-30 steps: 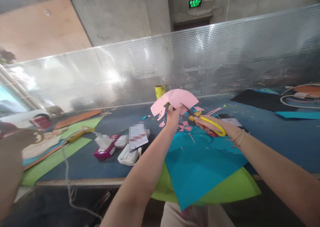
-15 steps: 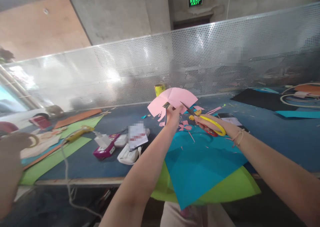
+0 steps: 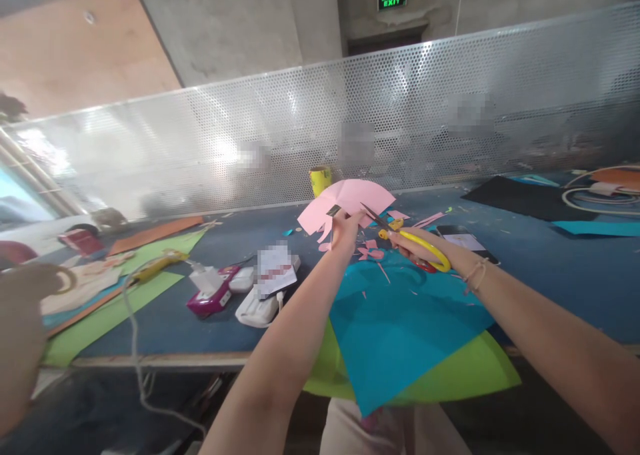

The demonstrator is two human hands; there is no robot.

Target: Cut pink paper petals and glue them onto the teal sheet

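My left hand pinches a fan-shaped sheet of pink paper by its lower edge, where narrow cut strips hang down. A small dark piece shows at the fingers; I cannot make out what it is. My right hand is closed round a pair of scissors with yellow and red handles. The dark blades point up and left, at the right part of the pink paper. Below both hands, pink scraps lie on and beside a blue sheet, which overlaps a green sheet at the table's front edge.
A yellow roll stands behind the pink paper, before a perforated metal screen. To the left are a purple power strip, white chargers and a yellow glue gun. A phone and black sheet lie right.
The pink paper has dipped very slightly, and the red scissor handle shows less than before. Both hands keep nearly the same place and grip.
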